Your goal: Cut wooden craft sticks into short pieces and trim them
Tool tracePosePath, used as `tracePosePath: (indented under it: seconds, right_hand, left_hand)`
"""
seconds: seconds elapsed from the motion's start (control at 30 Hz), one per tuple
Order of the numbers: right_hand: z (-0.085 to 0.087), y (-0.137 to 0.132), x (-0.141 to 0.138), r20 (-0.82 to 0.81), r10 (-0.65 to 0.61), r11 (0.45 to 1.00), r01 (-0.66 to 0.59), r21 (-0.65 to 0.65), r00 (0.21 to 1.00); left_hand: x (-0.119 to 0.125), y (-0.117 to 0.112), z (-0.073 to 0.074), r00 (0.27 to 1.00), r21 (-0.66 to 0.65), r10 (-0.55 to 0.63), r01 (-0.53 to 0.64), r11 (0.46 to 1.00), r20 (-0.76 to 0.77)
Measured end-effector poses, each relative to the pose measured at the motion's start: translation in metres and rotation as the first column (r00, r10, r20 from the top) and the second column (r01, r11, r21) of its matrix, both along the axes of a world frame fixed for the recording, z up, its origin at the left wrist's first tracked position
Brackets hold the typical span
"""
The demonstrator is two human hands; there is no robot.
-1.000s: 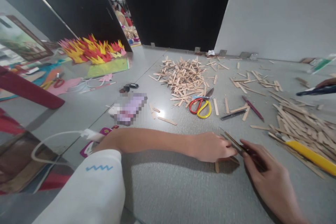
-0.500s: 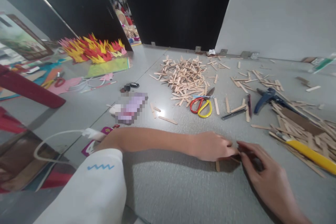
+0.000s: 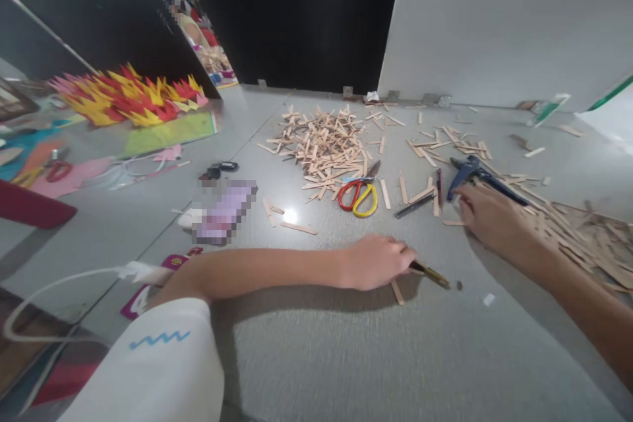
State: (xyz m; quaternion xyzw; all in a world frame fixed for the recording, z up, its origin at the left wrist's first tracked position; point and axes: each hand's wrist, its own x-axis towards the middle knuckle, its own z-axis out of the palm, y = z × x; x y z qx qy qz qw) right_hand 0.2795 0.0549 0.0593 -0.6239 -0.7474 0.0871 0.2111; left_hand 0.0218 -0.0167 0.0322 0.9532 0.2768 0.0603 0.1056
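Note:
My left hand is closed low over the table, fingers pressed around a narrow dark-and-gold piece that sticks out to the right. Below its fingers a wooden craft stick pokes out, partly covered. Further right, my right hand is at the handle of a blue glue gun, its fingers curled against it; the gun lies on its side, and the exact grip is partly hidden. Between the hands lie a small dark bit and a small white scrap.
A heap of craft sticks lies ahead, with scissors in front. More sticks spread beyond my right arm. A grey-bladed cutter, a phone, keys and folded paper pieces are also on the surface.
My right hand has left my left hand and moved right and forward to the glue gun. The dark-and-gold piece now shows in my left hand. The view has turned slightly right.

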Motion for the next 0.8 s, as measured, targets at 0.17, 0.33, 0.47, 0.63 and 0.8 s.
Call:
tracePosePath:
  seconds: [0.17, 0.33, 0.47, 0.63, 0.8]
  right_hand:
    - [0.004, 0.055, -0.016, 0.088, -0.078, 0.988, 0.089, -0.124, 0.993]
    - [0.005, 0.065, -0.028, -0.025, -0.174, 0.969, 0.167, -0.182, 0.984]
    - [0.01, 0.034, -0.037, -0.282, -0.164, 0.98, 0.124, -0.153, 0.945]
    - [0.024, -0.027, -0.049, -0.741, -0.081, 0.988, -0.045, -0.149, 0.667]
    - [0.032, -0.077, -0.056, -0.919, -0.122, 0.989, -0.034, -0.145, 0.375]
  left_hand:
    - [-0.008, 0.016, 0.002, 0.983, 0.006, 0.182, -0.182, 0.983, -0.011]
    - [-0.015, 0.023, 0.009, 0.964, -0.063, 0.265, -0.265, 0.962, -0.01]
    - [-0.012, 0.019, 0.014, 0.961, -0.201, 0.276, -0.263, 0.944, 0.035]
    - [-0.011, 0.022, 0.018, 0.963, -0.481, 0.246, -0.167, 0.861, 0.107]
    - [-0.019, 0.034, 0.021, 0.971, -0.698, 0.202, -0.06, 0.714, 0.124]
